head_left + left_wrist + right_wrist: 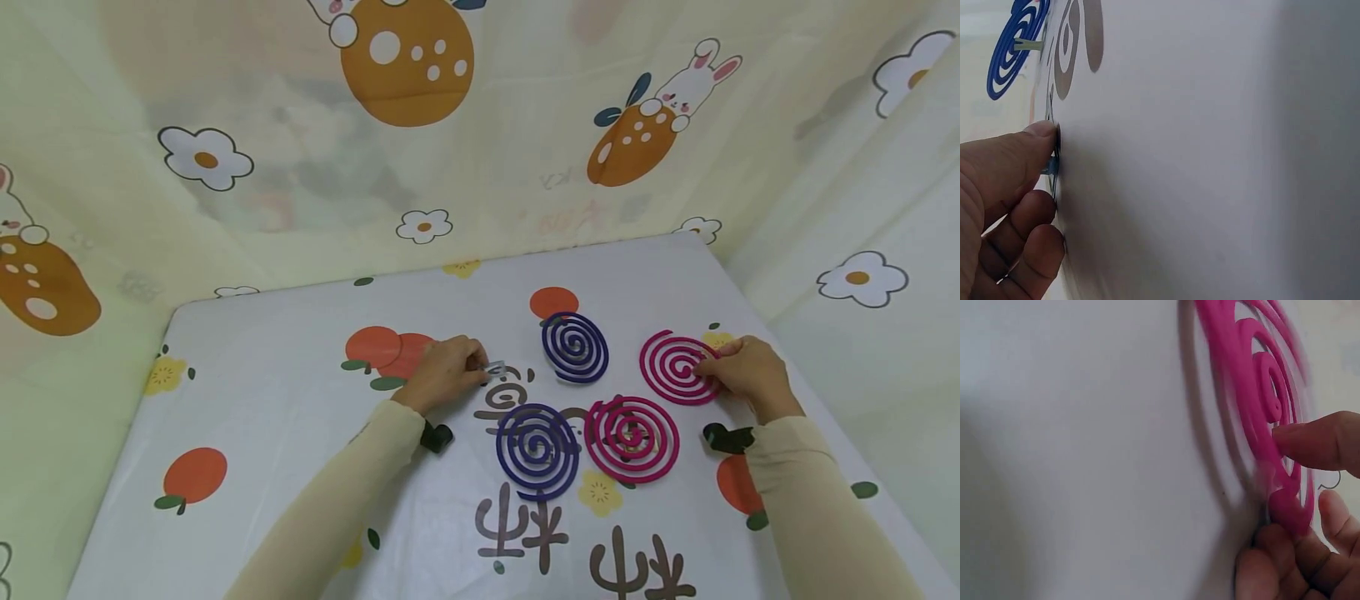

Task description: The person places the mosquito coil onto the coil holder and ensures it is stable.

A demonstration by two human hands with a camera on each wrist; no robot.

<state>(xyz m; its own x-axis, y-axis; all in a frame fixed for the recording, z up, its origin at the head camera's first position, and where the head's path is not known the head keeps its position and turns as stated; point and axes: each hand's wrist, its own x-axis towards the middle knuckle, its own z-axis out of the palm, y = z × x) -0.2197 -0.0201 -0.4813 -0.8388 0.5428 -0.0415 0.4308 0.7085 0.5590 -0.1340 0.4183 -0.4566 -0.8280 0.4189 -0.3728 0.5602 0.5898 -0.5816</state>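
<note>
My left hand [444,375] pinches a small, thin metal piece like a coil stand [496,367] between thumb and fingers, low over the table. In the left wrist view, the fingers hide most of it. My right hand [752,377] grips a pink mosquito coil [684,368] by its right side, thumb on top. The right wrist view shows this coil [1267,394] tilted, with its shadow on the table. Left of it is a blue mosquito coil [575,347]. In the left wrist view, a blue coil [999,65] sits raised on a small upright support [1027,45].
Closer to me lie another blue coil [537,447] and another pink coil [633,433], side by side. A white tablecloth [285,467] printed with fruit and characters covers the table. Patterned curtains [510,167] hang behind it and at both sides.
</note>
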